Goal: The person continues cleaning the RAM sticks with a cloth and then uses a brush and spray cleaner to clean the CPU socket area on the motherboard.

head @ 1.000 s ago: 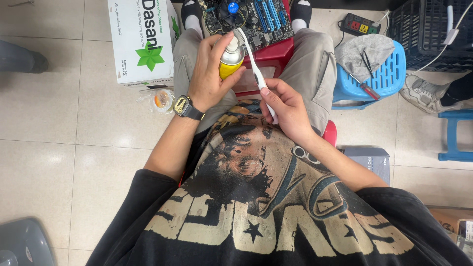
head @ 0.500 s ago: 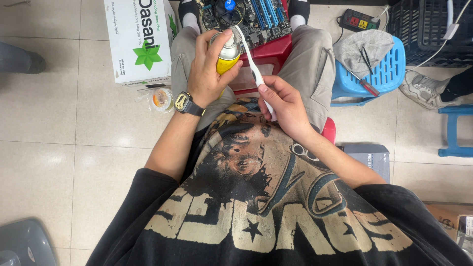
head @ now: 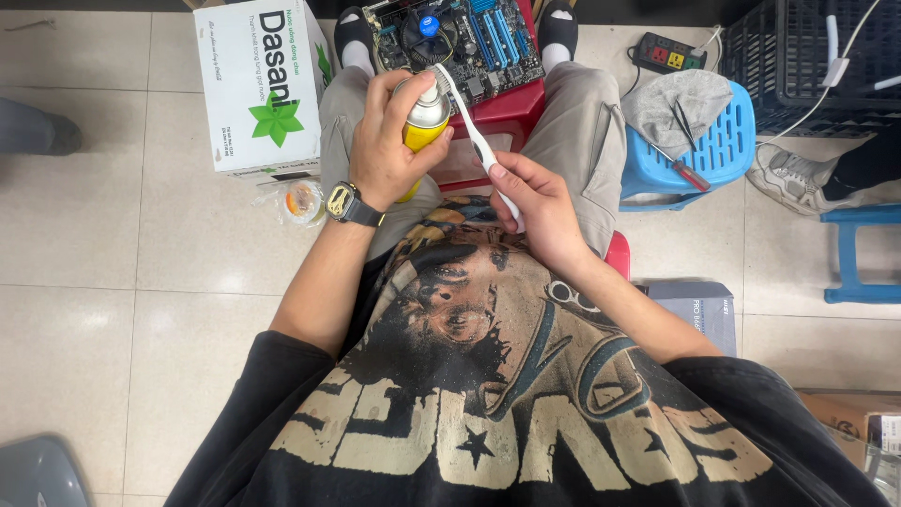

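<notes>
The white cardboard box [head: 263,84] with a green star stands on the tiled floor [head: 113,282] at the far left, about ten o'clock from the person's lap. Just below it lies a small clear-wrapped item [head: 302,201], too small to identify.

The left hand [head: 387,141], wearing a dark wristwatch [head: 345,203], is wrapped firmly around a yellow spray can [head: 424,122], forefinger up at the nozzle end. I judge the can light, rigid and smooth-walled, somewhat slippery if oily; the mid-body grip it has now is the sound place to hold it.

At one o'clock from that hand, the white toothbrush [head: 474,136] has its bristle head touching the can's top. The right hand [head: 537,202] pinches the lower handle between thumb and fingers. The brush looks light, with a slightly flexible neck; holding low on the handle gives reach but less control at the head.

A green circuit board [head: 469,42] with a round fan rests on a red stool [head: 502,117] between the knees, at twelve o'clock. Farther right, a blue stool [head: 723,150] carries a grey cloth [head: 680,99] and a red-handled screwdriver [head: 685,169].

Against the view half a second ago, both grips are unchanged and the brush head remains at the nozzle; I see no clear shift beyond slight camera movement.
</notes>
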